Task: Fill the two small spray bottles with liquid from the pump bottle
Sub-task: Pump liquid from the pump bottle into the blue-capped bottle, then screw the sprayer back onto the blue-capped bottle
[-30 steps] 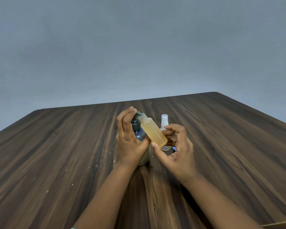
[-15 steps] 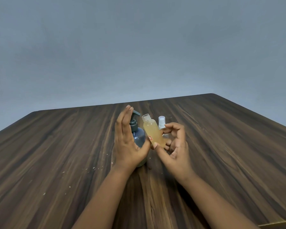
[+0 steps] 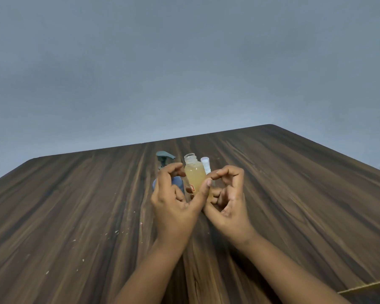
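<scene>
- Left hand (image 3: 173, 207): thumb and curled forefinger pinch the uncapped spray bottle (image 3: 193, 175).
- Right hand (image 3: 228, 200): curled fingers grip its right side.
- It stands upright, nearly full of amber liquid, over the wooden table (image 3: 75, 216).
- Behind: pump bottle (image 3: 162, 160) left, capped spray bottle (image 3: 205, 163) right.

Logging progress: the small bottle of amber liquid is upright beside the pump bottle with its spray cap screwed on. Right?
Not quite: the head view shows the amber bottle upright beside the pump bottle, but its neck is open, uncapped. The white spray cap belongs to the other small bottle behind it.
</scene>
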{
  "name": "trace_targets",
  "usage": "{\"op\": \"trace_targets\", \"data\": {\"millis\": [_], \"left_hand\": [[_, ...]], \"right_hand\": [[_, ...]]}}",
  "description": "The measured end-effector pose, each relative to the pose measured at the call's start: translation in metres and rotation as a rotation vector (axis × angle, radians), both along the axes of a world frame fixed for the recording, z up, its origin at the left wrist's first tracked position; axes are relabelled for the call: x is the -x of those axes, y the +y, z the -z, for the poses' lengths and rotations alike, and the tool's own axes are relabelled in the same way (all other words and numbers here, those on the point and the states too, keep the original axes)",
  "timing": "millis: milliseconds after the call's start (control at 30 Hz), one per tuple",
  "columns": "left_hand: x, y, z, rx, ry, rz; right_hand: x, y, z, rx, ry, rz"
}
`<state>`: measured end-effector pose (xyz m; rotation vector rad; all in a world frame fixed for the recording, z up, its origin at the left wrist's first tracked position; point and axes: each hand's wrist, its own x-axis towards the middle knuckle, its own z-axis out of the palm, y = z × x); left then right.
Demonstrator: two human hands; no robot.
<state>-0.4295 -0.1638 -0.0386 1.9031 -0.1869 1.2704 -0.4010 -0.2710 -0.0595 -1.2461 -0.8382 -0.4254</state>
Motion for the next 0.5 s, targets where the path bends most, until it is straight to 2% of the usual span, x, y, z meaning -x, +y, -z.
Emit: {"op": "trace_targets", "data": {"millis": [100,200,300,333,400,500], "left_hand": [[-0.001,-0.002,0.001,0.077,0.028,0.138],[-0.002,-0.007,0.005,0.109,0.047,0.197],[-0.005,-0.007,0.008,0.164,0.098,0.171],[-0.006,-0.007,0.008,0.176,0.118,0.168],[-0.007,-0.007,0.011,0.166,0.133,0.170],[-0.010,-0.008,0.016,0.127,0.141,0.168]], "right_hand": [[0.000,-0.010,0.003,0.044,-0.019,-0.021],[-0.003,-0.022,0.003,0.114,-0.120,0.084],[-0.015,-0.027,0.004,0.013,0.043,0.379],[-0.020,-0.028,0.005,0.052,0.115,0.528],[-0.027,-0.030,0.007,0.338,0.250,0.744],[-0.030,-0.030,0.016,0.959,0.355,0.832]]}}
